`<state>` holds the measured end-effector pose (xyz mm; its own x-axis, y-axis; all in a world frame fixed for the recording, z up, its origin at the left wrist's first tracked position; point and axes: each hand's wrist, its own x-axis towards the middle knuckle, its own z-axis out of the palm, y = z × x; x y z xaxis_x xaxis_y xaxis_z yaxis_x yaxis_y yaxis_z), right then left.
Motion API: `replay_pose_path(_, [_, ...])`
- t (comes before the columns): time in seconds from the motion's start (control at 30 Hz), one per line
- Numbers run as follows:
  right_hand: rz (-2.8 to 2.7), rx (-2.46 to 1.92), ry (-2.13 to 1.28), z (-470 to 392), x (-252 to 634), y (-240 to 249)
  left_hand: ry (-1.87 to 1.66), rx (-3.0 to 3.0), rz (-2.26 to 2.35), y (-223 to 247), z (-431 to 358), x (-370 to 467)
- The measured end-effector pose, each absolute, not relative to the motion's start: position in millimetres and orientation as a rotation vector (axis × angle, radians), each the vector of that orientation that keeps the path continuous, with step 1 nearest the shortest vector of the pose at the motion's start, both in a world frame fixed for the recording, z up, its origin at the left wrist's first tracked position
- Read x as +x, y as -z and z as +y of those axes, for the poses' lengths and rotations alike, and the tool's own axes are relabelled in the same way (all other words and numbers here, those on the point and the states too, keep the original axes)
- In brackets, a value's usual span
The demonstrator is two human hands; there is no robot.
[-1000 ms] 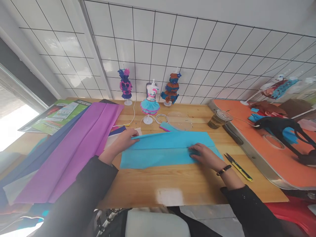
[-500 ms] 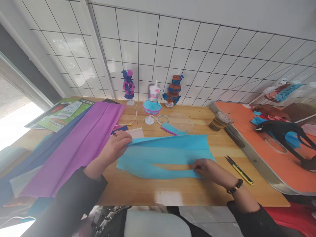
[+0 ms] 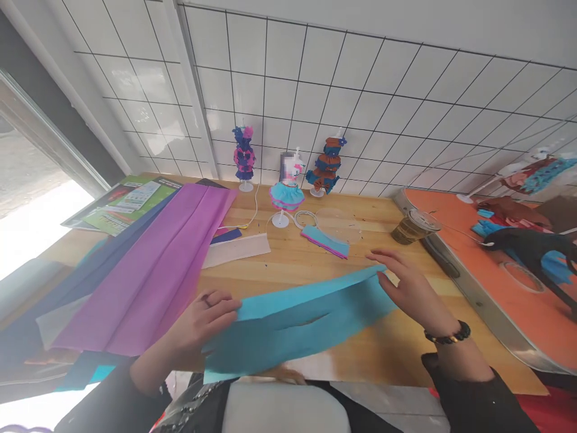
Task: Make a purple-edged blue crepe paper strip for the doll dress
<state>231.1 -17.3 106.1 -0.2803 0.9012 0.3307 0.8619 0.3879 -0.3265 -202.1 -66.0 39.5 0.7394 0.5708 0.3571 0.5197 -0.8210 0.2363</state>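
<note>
Lifted off the table (image 3: 315, 264) now, the blue paper (image 3: 293, 325) hangs between both hands near the front edge. Left hand (image 3: 198, 328) pinches its left end; right hand (image 3: 412, 288) grips its right end, fingers partly spread.

You face a wall of glossy white tiles (image 3: 360, 90) with dark grout behind the far edge of a pale wooden surface (image 3: 315, 264), with bright daylight through a window (image 3: 31, 204) at your left.

Blue paper sheet (image 3: 293, 328) — purple sheet (image 3: 166, 270) — orange board (image 3: 491, 264).
</note>
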Motion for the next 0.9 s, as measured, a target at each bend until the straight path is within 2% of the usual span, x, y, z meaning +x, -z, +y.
replay_pose_path(0.1, [-2.347, -1.473, -0.113, -13, 227, -98, -0.570, 2.873, 0.870, -38, -75, -194])
replay_pose_path(0.27, [-2.608, -1.472, -0.311, -5, 227, -67, -0.429, 2.947, 0.901, -34, -81, -184])
replay_pose_path(0.43, [-2.672, -1.637, -0.395, 11, 227, -51, -0.378, 2.963, 0.966, -35, -78, -181])
replay_pose_path(0.63, [-2.724, -1.686, -0.457, 15, 218, -69, -0.388, 2.776, 1.048, -40, -73, -185])
replay_pose_path(0.8, [-2.554, -1.470, -0.580, 1, 191, -102, -0.549, 2.636, 1.478, -37, -62, -178])
replay_pose_path(0.9, [-2.538, -1.304, -0.530, -10, 163, -123, -0.531, 2.504, 1.530, -40, -55, -170])
